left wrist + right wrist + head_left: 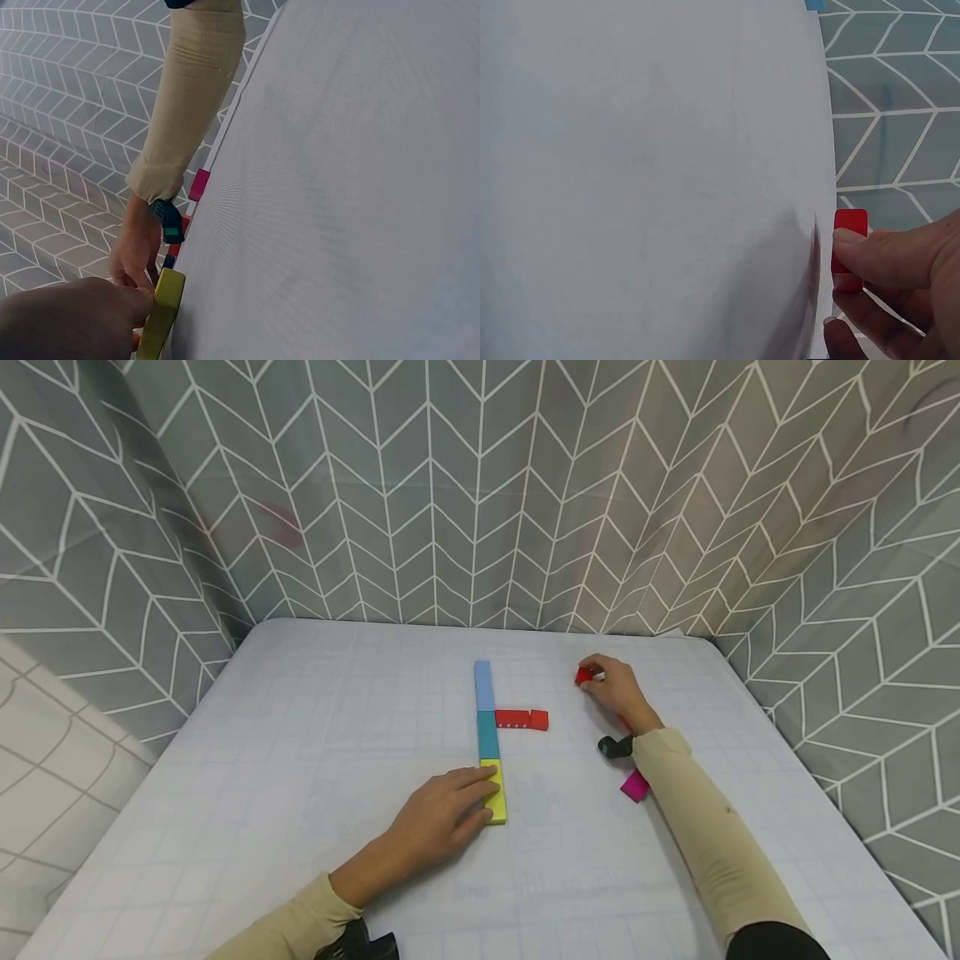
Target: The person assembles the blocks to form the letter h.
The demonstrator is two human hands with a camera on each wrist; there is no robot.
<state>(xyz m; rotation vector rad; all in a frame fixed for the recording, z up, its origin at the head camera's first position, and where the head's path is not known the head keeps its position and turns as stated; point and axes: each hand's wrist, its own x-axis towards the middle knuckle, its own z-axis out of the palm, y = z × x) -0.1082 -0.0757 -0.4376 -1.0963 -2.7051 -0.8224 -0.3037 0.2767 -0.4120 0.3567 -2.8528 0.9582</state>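
My left hand [450, 810] lies with fairly straight fingers over a yellow block [497, 814]. That block is the near end of an upright row, with a teal block [487, 735] beyond it and a light blue block [484, 687] at the far end. A red block with white dots [512, 719] juts right from the row, a smaller red block [539, 720] at its tip. Farther right, my right hand [615, 689] pinches another red block [850, 221] between thumb and fingers, close over the table.
A magenta block [635, 786] lies beside the right sleeve [712, 835]. Something red [625, 724] is mostly hidden under the right wrist, near a dark wrist-worn device [615, 747]. Patterned curtains [450, 493] enclose the white table [337, 693] at the back and sides.
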